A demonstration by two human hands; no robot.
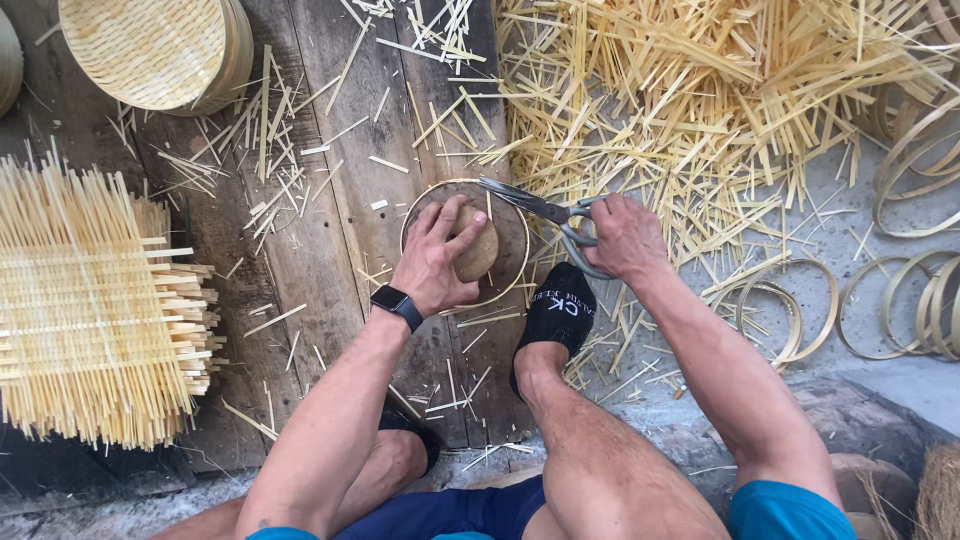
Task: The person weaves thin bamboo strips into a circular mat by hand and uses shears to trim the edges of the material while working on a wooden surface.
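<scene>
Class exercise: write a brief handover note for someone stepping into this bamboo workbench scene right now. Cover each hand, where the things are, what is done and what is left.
Left hand: pressing a rounded brown block inside the thin bamboo hoop on the wooden boards.
Right hand: fingers through the scissors, blades at the hoop's top edge.
Done: finished woven tray top left, woven mats stacked left.
Left: loose hoops on the right, offcut strips all around.

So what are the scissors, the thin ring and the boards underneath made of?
Scissors: grey metal, dull sheen on blades and loop handles, held in the right hand.
Ring: likely bamboo, a pale, thin bent strip like the loose slivers around it.
Boards: weathered, unfinished wood, with visible grain and cracks.
</scene>
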